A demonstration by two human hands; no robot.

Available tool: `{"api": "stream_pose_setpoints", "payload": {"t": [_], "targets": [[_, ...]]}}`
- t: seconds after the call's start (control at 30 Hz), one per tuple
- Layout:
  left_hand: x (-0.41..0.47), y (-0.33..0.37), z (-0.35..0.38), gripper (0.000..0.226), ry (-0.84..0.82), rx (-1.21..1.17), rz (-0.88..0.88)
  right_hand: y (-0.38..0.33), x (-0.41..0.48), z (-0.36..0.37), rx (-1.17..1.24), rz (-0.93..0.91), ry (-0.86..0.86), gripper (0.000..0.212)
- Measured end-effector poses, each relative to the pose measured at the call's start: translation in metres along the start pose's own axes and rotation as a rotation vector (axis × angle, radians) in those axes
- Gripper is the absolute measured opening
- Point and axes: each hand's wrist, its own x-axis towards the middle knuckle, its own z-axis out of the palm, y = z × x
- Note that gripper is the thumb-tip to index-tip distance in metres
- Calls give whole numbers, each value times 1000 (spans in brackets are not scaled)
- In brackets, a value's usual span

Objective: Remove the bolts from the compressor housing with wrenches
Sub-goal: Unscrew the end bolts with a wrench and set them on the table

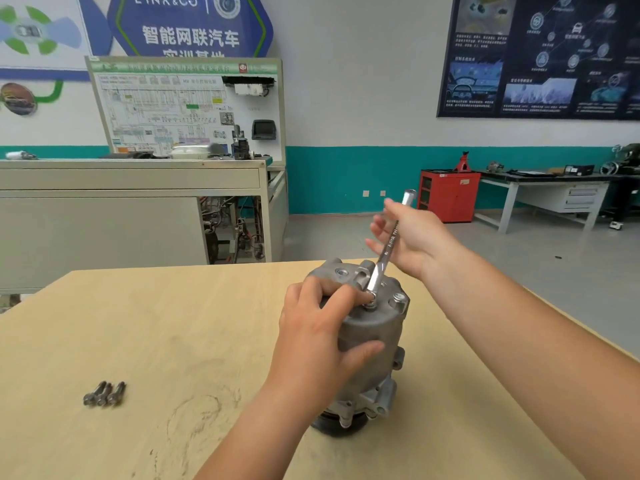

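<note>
A grey metal compressor housing (370,337) stands upright on the wooden table (156,323). My left hand (318,337) grips its upper part, thumb on the side wall and fingers curled over the top edge. A silver wrench (388,247) slants up from a bolt (371,299) on the housing's top face, its far end in the air. My right hand (408,237) rests against the wrench shaft with its fingers spread and fairly straight. Another bolt (399,298) sits at the top's right rim. Three loose bolts (104,394) lie together on the table at the left.
Beyond the table's far edge stand a beige training bench (131,209) with a wiring display board (187,109), a red cabinet (448,195) and a grey workbench (554,192) along the wall. Open grey floor lies between them and the table.
</note>
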Motion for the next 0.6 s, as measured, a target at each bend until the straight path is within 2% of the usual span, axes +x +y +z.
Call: {"api": "stream_pose_setpoints", "payload": {"t": [0.13,0.3,0.37,0.47,0.6], "targets": [[0,-1,0,49,-10,4,-2,-5,3,28,-202,132,-178,13],[-2,0,4,53,18,6,11,-2,2,43,-276,116,-165,27],[-2,2,4,63,51,-16,28,-2,4,44,-259,91,-163,28],[-1,-1,3,91,39,-63,-10,-2,6,44,-172,117,-170,27],[0,-1,3,84,9,22,-5,-2,12,37,48,244,-223,29]]}}
